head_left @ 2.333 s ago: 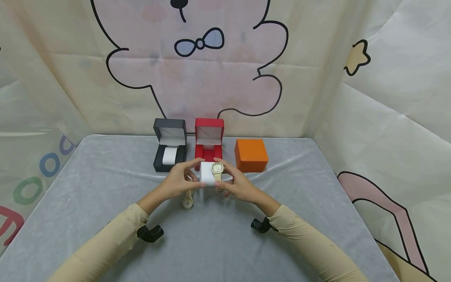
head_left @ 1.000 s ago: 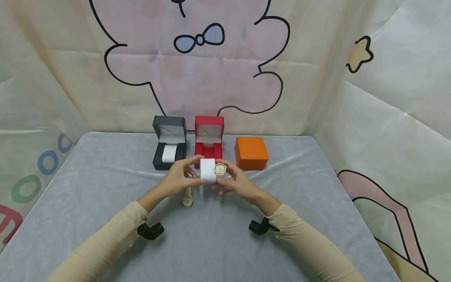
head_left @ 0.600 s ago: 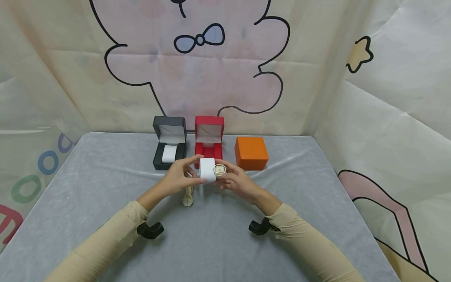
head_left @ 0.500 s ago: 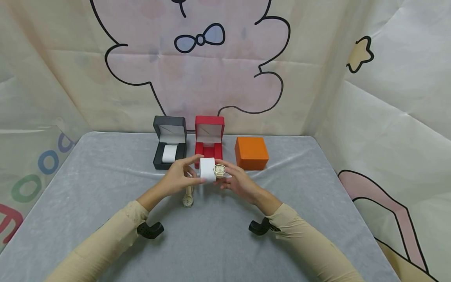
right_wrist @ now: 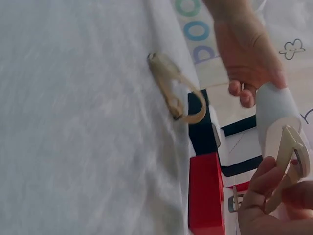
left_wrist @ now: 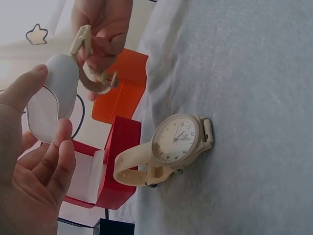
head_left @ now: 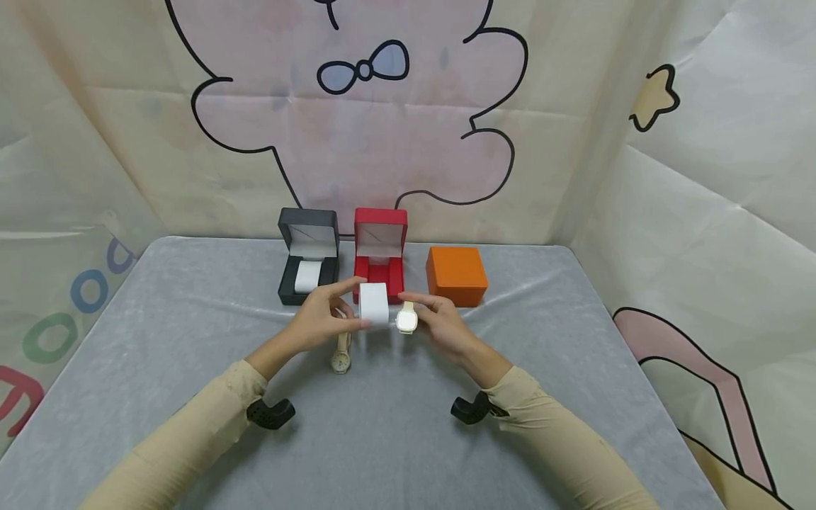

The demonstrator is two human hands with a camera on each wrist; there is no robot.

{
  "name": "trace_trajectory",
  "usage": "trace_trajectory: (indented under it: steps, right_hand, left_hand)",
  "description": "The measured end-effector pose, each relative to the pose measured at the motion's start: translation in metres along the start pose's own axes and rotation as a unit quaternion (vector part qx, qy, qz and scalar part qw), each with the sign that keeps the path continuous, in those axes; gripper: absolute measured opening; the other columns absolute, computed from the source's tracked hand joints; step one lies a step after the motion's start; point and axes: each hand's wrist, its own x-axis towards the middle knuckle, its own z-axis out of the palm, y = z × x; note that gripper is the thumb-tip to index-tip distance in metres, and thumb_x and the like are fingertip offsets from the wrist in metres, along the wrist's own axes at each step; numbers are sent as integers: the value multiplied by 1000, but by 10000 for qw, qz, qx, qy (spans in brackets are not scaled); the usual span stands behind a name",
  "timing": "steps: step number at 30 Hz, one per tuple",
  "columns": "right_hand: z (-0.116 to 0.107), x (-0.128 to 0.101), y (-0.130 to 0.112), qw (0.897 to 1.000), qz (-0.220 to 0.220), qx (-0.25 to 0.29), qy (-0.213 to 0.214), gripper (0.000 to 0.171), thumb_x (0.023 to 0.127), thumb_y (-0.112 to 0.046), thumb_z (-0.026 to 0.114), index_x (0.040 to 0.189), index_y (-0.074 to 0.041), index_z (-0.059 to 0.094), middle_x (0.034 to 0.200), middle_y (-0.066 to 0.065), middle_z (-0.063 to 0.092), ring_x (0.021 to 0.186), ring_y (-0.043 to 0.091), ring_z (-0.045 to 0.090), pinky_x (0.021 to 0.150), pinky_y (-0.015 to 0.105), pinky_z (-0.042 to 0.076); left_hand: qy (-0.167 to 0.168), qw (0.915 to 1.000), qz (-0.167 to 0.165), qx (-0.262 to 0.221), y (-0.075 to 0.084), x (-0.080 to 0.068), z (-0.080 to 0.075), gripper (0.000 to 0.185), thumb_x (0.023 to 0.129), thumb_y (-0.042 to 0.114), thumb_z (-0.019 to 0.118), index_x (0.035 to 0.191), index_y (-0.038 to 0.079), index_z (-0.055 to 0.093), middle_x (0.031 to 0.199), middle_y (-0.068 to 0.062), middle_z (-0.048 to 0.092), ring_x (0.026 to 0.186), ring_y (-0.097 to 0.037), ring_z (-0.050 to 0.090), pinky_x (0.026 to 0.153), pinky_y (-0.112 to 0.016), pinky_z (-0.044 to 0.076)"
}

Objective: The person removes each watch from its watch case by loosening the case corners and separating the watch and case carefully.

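Moved the cream-strapped wristwatch point(head_left: 406, 321) rightward from the white cushion point(head_left: 374, 303), pinching strap point(head_left: 409, 306) in right fingers point(head_left: 423, 300), cushion in left fingers point(head_left: 347, 285). Probably light, pliant, scratchable at the face; best held by strap.

the person's long sleeves are plain, pale beige cloth, left sleeve point(head_left: 178, 432) and right sleeve point(head_left: 567, 439) matching, both creased along the forearm and puckered near the cuff. by each wrist i spot a stubby black fitting, curved and rounded at the end; the left fitting point(head_left: 270, 415) looks dotted with tiny holes, the right fitting point(head_left: 469, 410) smoother. left hand point(head_left: 314, 319) and right hand point(head_left: 444, 327) are bare.
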Motion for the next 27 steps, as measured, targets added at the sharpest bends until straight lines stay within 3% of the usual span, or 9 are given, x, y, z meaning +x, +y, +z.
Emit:
trace_trajectory:
  steps: [5, 7, 12, 14, 17, 20, 27]
  right_hand:
    - [-7, 0, 5, 9981, -400, -467, 1, 43, 100, 4, 43, 142, 8, 51, 156, 21, 44, 129, 26, 51, 83, 17, 54]
    - [-10, 0, 5, 9975, -436, -550, -43, 42, 102, 0, 43, 141, 10, 51, 159, 21, 40, 142, 33, 42, 84, 17, 53]
    - [-16, 0, 8, 9959, -570, -679, -157, 39, 104, -4, 47, 140, 12, 51, 161, 21, 36, 150, 33, 35, 88, 18, 55]
    - [-18, 0, 10, 9948, -660, -746, -186, 42, 103, -1, 49, 142, 12, 48, 161, 22, 36, 141, 28, 46, 86, 18, 56]
    - [-20, 0, 12, 9933, -762, -841, -224, 48, 100, 4, 50, 148, 9, 42, 162, 22, 33, 109, 14, 62, 82, 18, 56]
    - [-23, 2, 15, 9918, -845, -931, -224, 55, 98, 7, 51, 151, 6, 39, 163, 21, 30, 78, 5, 59, 76, 17, 56]
    - [-30, 4, 19, 9877, -979, -1169, -341, 59, 93, 9, 54, 150, 7, 39, 162, 24, 32, 74, 2, 61, 76, 14, 53]
  left_hand:
    - [4, 10000, -67, 63, -3, 1, -2, 76, 79, 18, 88, 146, 9, 53, 142, -16, 59, 75, -14, 66, 67, -26, 54]
    - [5, 9999, -77, 65, -3, 2, -2, 76, 79, 19, 87, 146, 10, 53, 144, -16, 58, 75, -15, 66, 67, -26, 54]
    - [-18, 9999, -123, 56, -5, 4, -4, 76, 80, 20, 87, 147, 10, 52, 146, -18, 56, 76, -16, 66, 71, -28, 55]
    - [-25, 9999, -155, 59, -6, 4, -4, 76, 81, 21, 86, 148, 10, 52, 148, -18, 54, 77, -16, 66, 73, -29, 55]
    - [-35, 9998, -205, 53, -8, 5, -5, 76, 81, 21, 86, 148, 10, 51, 149, -19, 53, 77, -16, 66, 74, -29, 55]
    - [-47, 9997, -227, 47, -10, 5, -5, 77, 82, 22, 86, 149, 10, 50, 149, -19, 53, 78, -16, 66, 74, -29, 55]
    - [-44, 9997, -224, 78, -9, 6, -4, 77, 81, 20, 86, 148, 9, 50, 148, -19, 54, 76, -15, 65, 72, -27, 55]
